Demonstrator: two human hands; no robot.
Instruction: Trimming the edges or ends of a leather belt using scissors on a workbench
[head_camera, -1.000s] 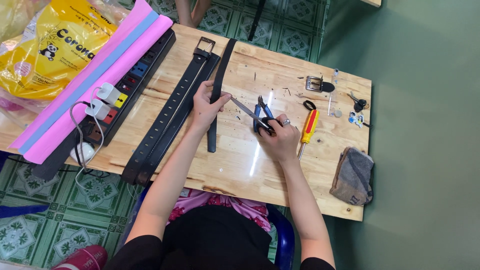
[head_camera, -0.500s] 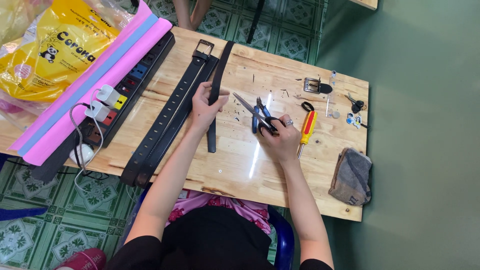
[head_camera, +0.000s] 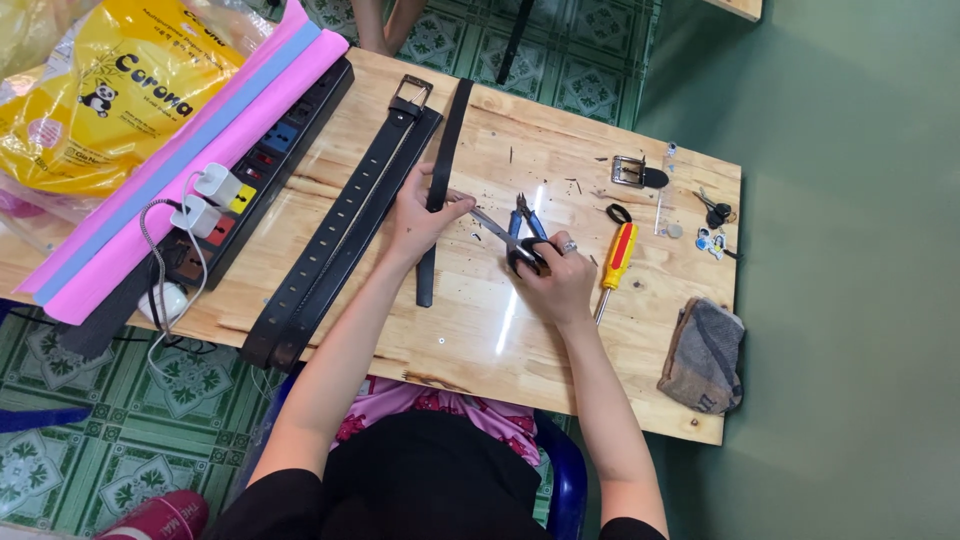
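Head view: left hand (head_camera: 415, 222) pins narrow black strap (head_camera: 443, 180) on wooden table (head_camera: 480, 330); right hand (head_camera: 562, 282) grips scissors (head_camera: 505, 235) (blades toward strap).

One head camera looks steeply down on the wooden table (head_camera: 640, 400) from above

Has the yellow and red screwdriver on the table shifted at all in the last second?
No. The screwdriver lies in the same spot, beside the right hand and below the metal buckle, as it did earlier.
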